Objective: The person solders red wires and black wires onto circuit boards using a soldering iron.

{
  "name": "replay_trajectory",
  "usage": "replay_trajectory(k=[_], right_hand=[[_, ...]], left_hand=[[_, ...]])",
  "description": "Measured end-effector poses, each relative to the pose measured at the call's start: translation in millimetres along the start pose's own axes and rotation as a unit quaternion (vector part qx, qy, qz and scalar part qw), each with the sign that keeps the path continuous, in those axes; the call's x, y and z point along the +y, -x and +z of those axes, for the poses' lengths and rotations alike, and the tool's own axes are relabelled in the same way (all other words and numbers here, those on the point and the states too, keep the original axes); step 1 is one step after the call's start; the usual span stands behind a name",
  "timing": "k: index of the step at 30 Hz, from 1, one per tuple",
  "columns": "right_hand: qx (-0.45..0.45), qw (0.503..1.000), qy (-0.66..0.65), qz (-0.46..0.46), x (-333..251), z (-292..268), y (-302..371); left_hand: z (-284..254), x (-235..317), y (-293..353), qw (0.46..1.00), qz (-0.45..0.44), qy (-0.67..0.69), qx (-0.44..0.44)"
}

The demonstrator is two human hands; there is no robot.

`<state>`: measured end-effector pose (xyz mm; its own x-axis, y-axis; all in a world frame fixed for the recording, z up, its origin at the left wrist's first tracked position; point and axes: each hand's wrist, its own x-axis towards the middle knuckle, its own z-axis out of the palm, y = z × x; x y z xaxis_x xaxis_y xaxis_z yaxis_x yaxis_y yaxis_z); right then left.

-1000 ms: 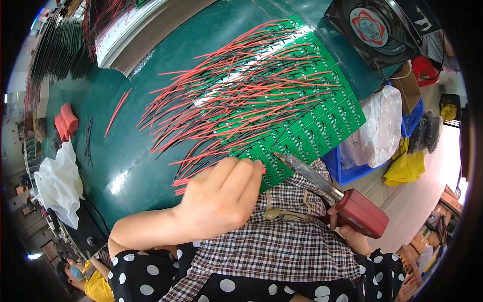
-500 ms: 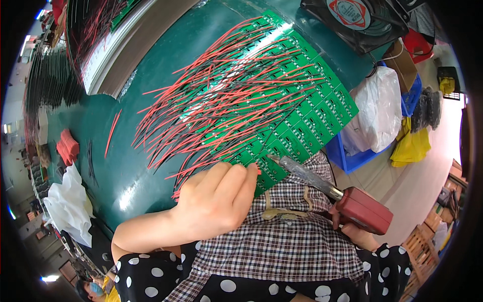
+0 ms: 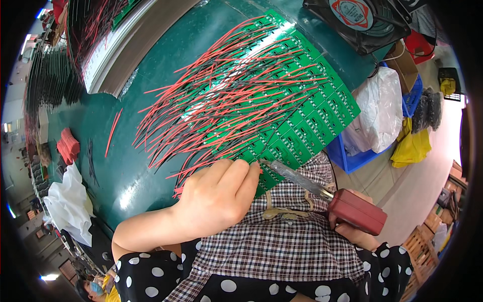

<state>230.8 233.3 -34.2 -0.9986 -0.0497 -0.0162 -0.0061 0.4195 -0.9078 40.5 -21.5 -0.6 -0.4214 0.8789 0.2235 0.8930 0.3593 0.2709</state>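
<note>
A green circuit board panel [image 3: 331,111] lies on the table in front of me, with many red and black wires [image 3: 201,113] attached and trailing left. My left hand [image 3: 216,196] is closed in a pinch at the panel's near corner; a bit of red wire [image 3: 261,171] shows at its fingertips. My right hand [image 3: 354,235] grips the dark red handle of a soldering iron [image 3: 358,211]. The iron's tip meets or nearly meets the board right beside my left fingertips; contact cannot be made out. My right fingers are partly hidden behind the handle.
The green tabletop [image 3: 126,171] holds loose red wires [image 3: 113,132], a red bundle [image 3: 68,146] and crumpled white paper [image 3: 70,204]. A black fan [image 3: 359,22] stands at the far right. Beside the table is a blue crate [image 3: 347,156] with white plastic bags [image 3: 377,108]. A thick stack [image 3: 126,48] sits far left.
The soldering iron in my right hand has shifted left and slightly down, bringing its tip closer to my left fingertips. My left hand has stayed nearly still.
</note>
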Motion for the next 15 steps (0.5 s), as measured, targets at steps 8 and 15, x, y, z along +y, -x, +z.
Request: replay_trajectory(k=[8,15], right_hand=[[-0.008,0.993,-0.089,0.074,-6,-2,4],[-0.005,0.986,-0.097,0.136,-2,-5,10]], left_hand=[[-1,0,0,1.0,-0.004,0.003,-0.005],[-2,2,0,1.0,-0.006,0.003,-0.005]])
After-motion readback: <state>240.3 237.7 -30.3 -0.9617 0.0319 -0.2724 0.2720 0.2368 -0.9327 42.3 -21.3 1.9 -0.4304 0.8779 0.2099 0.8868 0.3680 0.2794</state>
